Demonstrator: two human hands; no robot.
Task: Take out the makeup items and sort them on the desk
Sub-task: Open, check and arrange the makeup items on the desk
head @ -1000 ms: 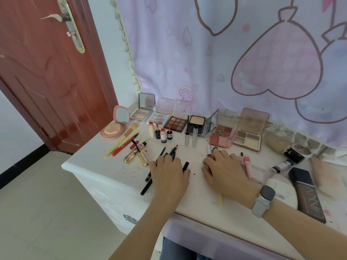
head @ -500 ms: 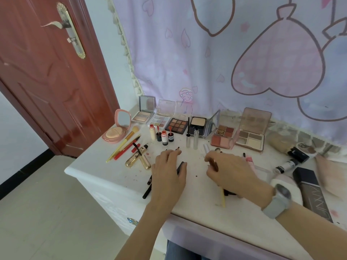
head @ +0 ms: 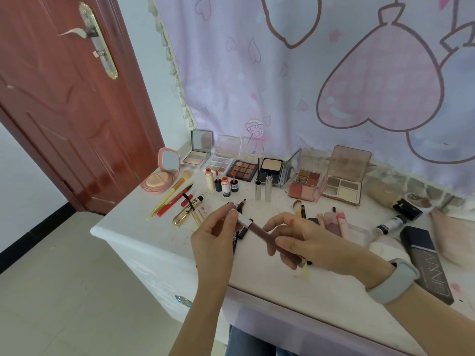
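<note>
White bench (head: 154,242): a painted top scuffed with makeup marks; most items already lie out on it, so taking things out looks largely done and grouping is the work in hand.
Palettes (head: 243,168): open compacts line the back edge, from the pink mirror compact (head: 160,176) near the back left corner to the beige palette (head: 343,187) toward the right; they sit as they did a second ago.
Dark box (head: 426,260): flat near the right edge, untouched.
Both hands: a second ago they were spread low on the bench among the pencils; now they are lifted clear of it, above the front middle.
Right hand (head: 305,242): its grip is closed round the brown barrel of a lip gloss tube (head: 267,236), fingers curled under, thumb on top.
Left hand (head: 214,236): its grip is a fingertip pinch on the tube's pale cap end, the other fingers loosely bent.
Lip gloss tube: held off the bench, slanting from upper left to lower right between the hands. It was picked from the loose things at the middle.
Pink tubes (head: 334,222): a small cluster just beside the right hand, probably where this tube belongs.
Black pencils (head: 240,205): uncovered now, partly hidden behind the left hand.
Meaning: one item is being checked or capped before placing; the middle pile remains unsorted.
</note>
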